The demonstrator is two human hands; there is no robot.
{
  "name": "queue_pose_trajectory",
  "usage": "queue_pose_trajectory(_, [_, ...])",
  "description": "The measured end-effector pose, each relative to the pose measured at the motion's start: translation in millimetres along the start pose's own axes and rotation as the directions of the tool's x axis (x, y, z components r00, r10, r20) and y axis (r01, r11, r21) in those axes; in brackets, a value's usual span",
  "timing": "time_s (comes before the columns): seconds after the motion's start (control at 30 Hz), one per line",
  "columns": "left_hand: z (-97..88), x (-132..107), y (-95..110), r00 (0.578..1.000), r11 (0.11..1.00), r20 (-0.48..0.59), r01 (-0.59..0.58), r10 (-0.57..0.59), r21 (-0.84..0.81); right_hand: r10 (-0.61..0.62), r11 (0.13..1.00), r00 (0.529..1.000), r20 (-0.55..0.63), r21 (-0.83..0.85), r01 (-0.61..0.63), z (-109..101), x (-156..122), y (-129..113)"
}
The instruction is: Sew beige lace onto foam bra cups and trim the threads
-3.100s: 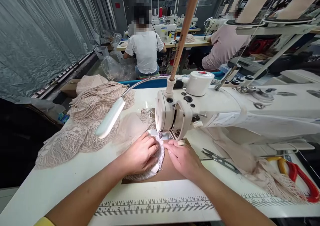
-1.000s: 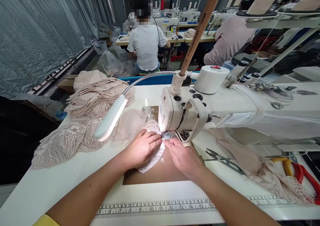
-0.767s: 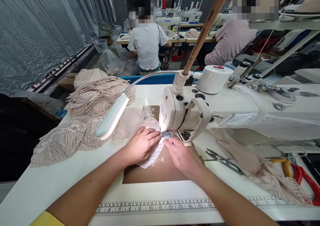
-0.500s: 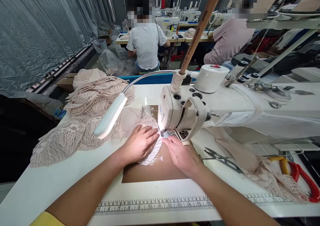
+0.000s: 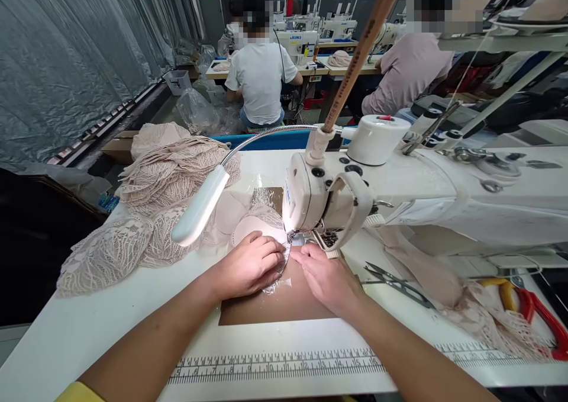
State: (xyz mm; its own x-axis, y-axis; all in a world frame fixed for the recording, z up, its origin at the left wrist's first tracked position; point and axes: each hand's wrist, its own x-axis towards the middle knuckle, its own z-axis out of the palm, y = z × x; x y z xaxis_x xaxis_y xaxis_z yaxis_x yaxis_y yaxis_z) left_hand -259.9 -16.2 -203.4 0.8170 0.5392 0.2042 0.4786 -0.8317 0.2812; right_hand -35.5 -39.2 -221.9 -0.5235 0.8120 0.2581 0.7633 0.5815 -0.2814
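My left hand [image 5: 248,267] lies on a beige lace cup piece [image 5: 260,230], fingers curled over its edge and pressing it flat just left of the needle. My right hand [image 5: 326,275] rests on the brown plate [image 5: 284,304] to the right of the needle, fingertips pinching the fabric edge by the presser foot [image 5: 295,239]. The white sewing machine [image 5: 399,195] stands over both hands, its head right above the fabric. A white gooseneck lamp [image 5: 199,206] hangs over the left side of the work.
A heap of beige lace pieces [image 5: 151,201] lies at the left of the white table [image 5: 89,337]. Thread snips [image 5: 394,283], more lace [image 5: 488,325] and red-handled scissors [image 5: 532,313] lie at right. A printed ruler [image 5: 275,366] runs along the front edge. Two people sit sewing beyond.
The lace piece has fed further back under the foot, so less of it shows below my hands. My left fingers have curled tighter on it. Both hands stayed by the needle.
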Motion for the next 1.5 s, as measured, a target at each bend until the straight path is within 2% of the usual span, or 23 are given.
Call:
queue_pose_trajectory(0.23, [0.3,-0.8,-0.8,1.000,1.000,-0.024,0.002,-0.002,-0.002,0.004,1.000,1.000,-0.008,0.003,-0.004,3.8,-1.4,2.1])
queue_pose_trajectory(0.4, [-0.9,0.7,1.2,1.000,0.999,-0.007,-0.022,0.023,0.036,-0.018,0.999,0.999,0.044,-0.039,0.019,-2.8,1.2,-3.6])
queue_pose_trajectory(0.57, [-1.4,1.6,1.8,0.999,0.999,-0.030,-0.022,0.023,0.030,-0.037,0.994,0.998,0.042,-0.099,0.041,-3.1,2.5,-6.9])
queue_pose_trajectory(0.83, [0.4,1.0,3.5,1.000,0.998,-0.005,0.010,-0.010,0.066,0.036,0.976,0.999,0.037,-0.215,-0.027,-2.8,4.5,-9.9])
queue_pose_trajectory(1.0, [-1.5,0.7,4.9,1.000,0.998,-0.007,0.014,-0.014,0.055,0.043,0.977,0.998,0.038,-0.209,-0.034,-3.3,5.4,-8.2])
queue_pose_trajectory(1.1, [-2.9,-0.8,3.8,1.000,1.000,0.004,0.010,-0.010,0.029,-0.003,0.990,0.999,0.037,-0.142,0.008,-4.7,2.7,-5.1])
queue_pose_trajectory(1.27, [-3.2,-4.5,1.2,1.000,1.000,-0.015,-0.005,0.004,-0.021,-0.176,0.984,0.981,0.087,0.002,0.176,-7.9,-4.3,-1.3])
queue_pose_trajectory(1.5, [-3.4,-7.2,0.4,1.000,0.999,-0.003,-0.027,0.027,-0.036,-0.247,0.969,0.955,0.166,0.061,0.240,-10.2,-6.1,-3.7])
